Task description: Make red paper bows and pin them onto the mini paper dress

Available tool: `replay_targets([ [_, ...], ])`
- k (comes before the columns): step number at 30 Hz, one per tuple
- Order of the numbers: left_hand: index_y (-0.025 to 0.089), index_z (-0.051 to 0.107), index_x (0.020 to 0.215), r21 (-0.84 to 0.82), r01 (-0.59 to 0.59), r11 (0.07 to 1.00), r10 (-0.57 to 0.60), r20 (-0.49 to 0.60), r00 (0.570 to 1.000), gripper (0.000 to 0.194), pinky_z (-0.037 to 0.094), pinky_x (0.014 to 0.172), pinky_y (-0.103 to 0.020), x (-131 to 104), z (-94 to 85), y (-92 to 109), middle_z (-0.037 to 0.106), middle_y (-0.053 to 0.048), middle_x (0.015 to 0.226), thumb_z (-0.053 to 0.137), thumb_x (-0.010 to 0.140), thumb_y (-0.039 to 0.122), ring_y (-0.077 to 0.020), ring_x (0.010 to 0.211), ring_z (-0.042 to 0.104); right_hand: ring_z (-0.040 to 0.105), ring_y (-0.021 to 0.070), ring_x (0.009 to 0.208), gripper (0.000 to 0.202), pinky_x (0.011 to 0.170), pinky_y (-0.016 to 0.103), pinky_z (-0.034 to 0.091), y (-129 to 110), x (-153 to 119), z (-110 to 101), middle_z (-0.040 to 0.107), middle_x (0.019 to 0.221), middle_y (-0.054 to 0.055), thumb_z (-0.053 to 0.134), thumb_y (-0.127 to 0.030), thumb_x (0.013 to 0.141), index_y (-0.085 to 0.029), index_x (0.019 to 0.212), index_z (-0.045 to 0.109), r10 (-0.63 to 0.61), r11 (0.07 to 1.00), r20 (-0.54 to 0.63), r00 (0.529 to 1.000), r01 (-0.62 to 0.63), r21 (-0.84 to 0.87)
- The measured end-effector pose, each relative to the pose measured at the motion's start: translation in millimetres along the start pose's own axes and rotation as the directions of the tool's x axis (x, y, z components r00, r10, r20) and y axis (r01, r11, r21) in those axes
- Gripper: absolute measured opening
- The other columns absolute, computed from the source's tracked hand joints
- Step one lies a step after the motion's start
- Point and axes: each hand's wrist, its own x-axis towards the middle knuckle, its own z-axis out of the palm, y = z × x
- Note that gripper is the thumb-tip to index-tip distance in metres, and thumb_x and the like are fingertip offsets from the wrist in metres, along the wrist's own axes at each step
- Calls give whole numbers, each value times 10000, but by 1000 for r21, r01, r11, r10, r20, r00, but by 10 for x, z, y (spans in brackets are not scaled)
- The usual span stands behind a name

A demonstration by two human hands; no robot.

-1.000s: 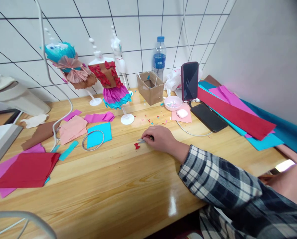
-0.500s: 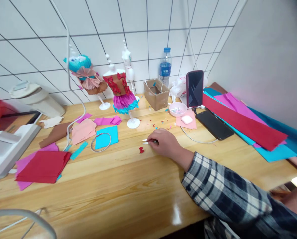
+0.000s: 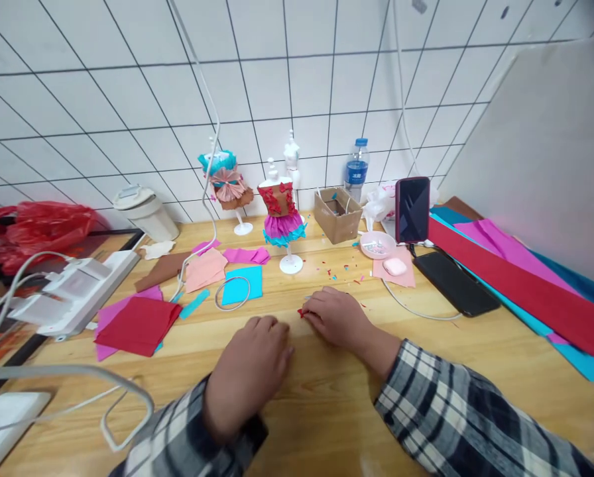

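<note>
My right hand (image 3: 337, 318) is closed near the middle of the wooden table, its fingertips pinching a small red paper bow (image 3: 301, 313). A bit of something pale shows at those fingers too. To its left, my left hand (image 3: 252, 371) hovers low over the table, fingers curled; whether it holds anything is hidden. Behind the hands stands a small white dress form (image 3: 291, 264) wearing a brown top with red bows and a magenta and blue skirt (image 3: 283, 227). Tiny red and blue scraps (image 3: 333, 273) lie between it and my right hand.
At left lie red paper squares (image 3: 135, 324), a blue square (image 3: 252, 283) and a metal ring (image 3: 219, 299). Behind are another dressed form (image 3: 230, 189), a cardboard box (image 3: 337, 222) and a bottle (image 3: 357, 169). Phones (image 3: 412, 211) and long paper strips (image 3: 520, 285) occupy the right.
My left hand has come into view. My right hand has gone from scissors-like blades to the red bow, which lay loose on the table. The view has shifted left and up.
</note>
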Motion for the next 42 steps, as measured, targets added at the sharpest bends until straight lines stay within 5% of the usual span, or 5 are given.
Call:
replay_targets([
  [4,200,606,1090,-169,-10,986,-8,-106,994,311,452,900,-391,389,28,-30,638,-76,1045,611,793,290,-231,1000,571,556,143,802,102,719,261,384,10,-17,-46,658,836,9,556,-213,830,-216,851,656,170,970,-43,984,-160,184],
  [14,222,691,765,-412,8,911,-88,-174,981,139,469,772,-321,333,162,-122,657,-38,832,624,790,341,-185,834,597,474,100,599,58,565,221,326,-211,-69,16,605,671,-28,582,-208,764,-194,726,623,221,868,-23,975,-185,461],
  [21,182,642,715,-592,58,804,-136,-88,987,211,478,775,-296,361,188,-173,654,-42,811,565,828,342,-168,807,601,448,87,554,88,533,213,352,-261,-53,15,561,638,-34,553,-247,761,-177,719,585,355,629,93,930,-311,712],
  [25,183,664,841,-645,87,759,-164,-60,985,216,481,804,-313,369,194,-193,663,-55,875,570,823,377,-182,854,606,443,84,556,105,527,208,357,-243,-36,35,539,627,-36,551,-267,755,-166,744,579,411,525,137,901,-356,773],
  [42,189,655,714,-610,29,792,-109,-95,989,220,485,789,-309,365,213,-173,638,-53,824,580,809,372,-183,846,597,473,91,568,127,549,215,385,-232,-41,48,600,658,-15,600,-282,716,-166,760,630,391,539,112,914,-326,776],
])
